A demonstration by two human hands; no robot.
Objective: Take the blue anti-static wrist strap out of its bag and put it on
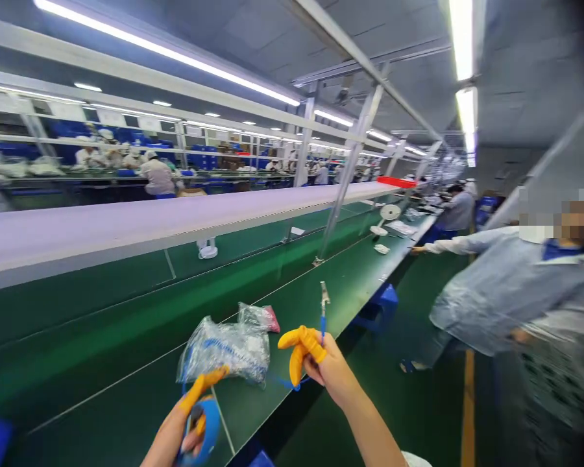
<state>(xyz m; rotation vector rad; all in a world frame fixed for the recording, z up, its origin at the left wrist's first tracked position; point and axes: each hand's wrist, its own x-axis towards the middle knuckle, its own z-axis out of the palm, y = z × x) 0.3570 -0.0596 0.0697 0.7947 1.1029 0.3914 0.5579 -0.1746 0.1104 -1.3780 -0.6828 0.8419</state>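
Closest, the left hand [178, 418], in yellow finger cots [195, 394], grips a blue loop [211, 431]; the right hand [327, 363] grips a blue cord [323, 325] whose metal clip [324, 297] points up. Both are near the front edge of the green bench [304, 285], by clear plastic bags [231, 350]. A white shelf [126, 224] runs above, under strip lights [175, 56]. Right of the edge, green floor [389, 395] opens toward a co-worker [496, 285], one arm reaching benchward.

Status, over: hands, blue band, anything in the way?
Left hand holding blue band. Right hand holding alligator clip upright. Clear plastic bag just beyond left hand; contact unclear.
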